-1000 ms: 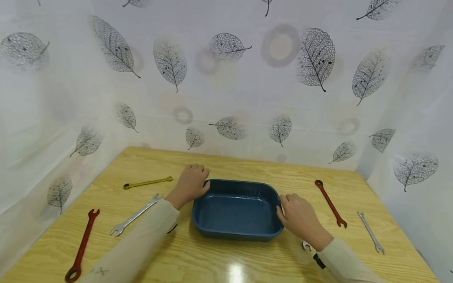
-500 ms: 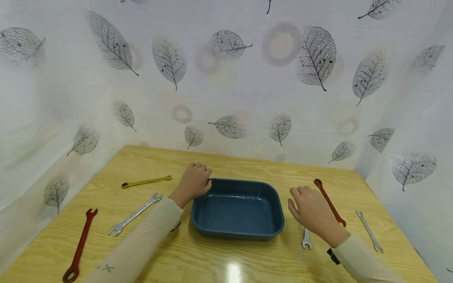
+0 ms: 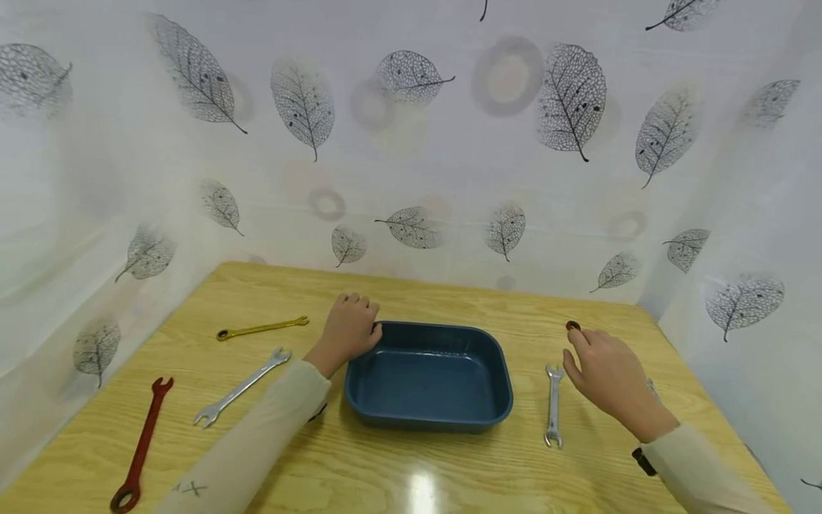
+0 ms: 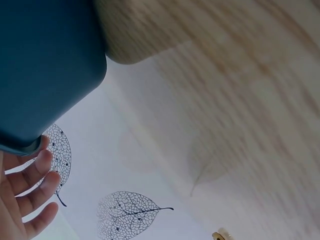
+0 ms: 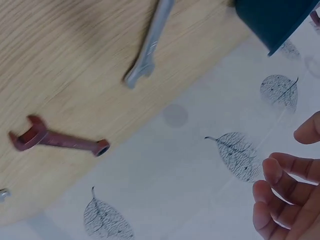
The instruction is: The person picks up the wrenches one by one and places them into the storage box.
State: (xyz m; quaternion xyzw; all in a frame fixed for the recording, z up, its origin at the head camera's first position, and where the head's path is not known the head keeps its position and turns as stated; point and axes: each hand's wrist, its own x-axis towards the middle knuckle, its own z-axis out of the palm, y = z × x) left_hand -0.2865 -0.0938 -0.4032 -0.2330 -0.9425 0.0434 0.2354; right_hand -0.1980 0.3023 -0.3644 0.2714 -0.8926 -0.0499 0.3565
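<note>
A deep blue rectangular baking dish (image 3: pixel 429 422) stands on the wooden table. My left hand (image 3: pixel 347 332) holds its far left corner, the thumb at the rim; in the left wrist view a fingertip touches the rim while the other fingers curl loosely outside. To the right of the dish, my right hand (image 3: pixel 610 375) is above a red wrench (image 5: pixel 67 140) and holds nothing. In the head view it covers most of that wrench, leaving the ring end visible. A silver double open-ended wrench (image 3: pixel 554 405) lies between the dish and my right hand.
At left lie a yellow wrench (image 3: pixel 263 328), a silver wrench (image 3: pixel 242 387) and a red wrench (image 3: pixel 144 442). Another silver wrench (image 3: pixel 653 390) is mostly hidden behind my right hand. A leaf-patterned white curtain (image 3: pixel 443 178) borders the table (image 3: pixel 462 475) at the back and sides.
My right hand has let go of the dish's right rim and moved right, over the red wrench. The silver wrench beneath it is uncovered. My left hand stays at the dish.
</note>
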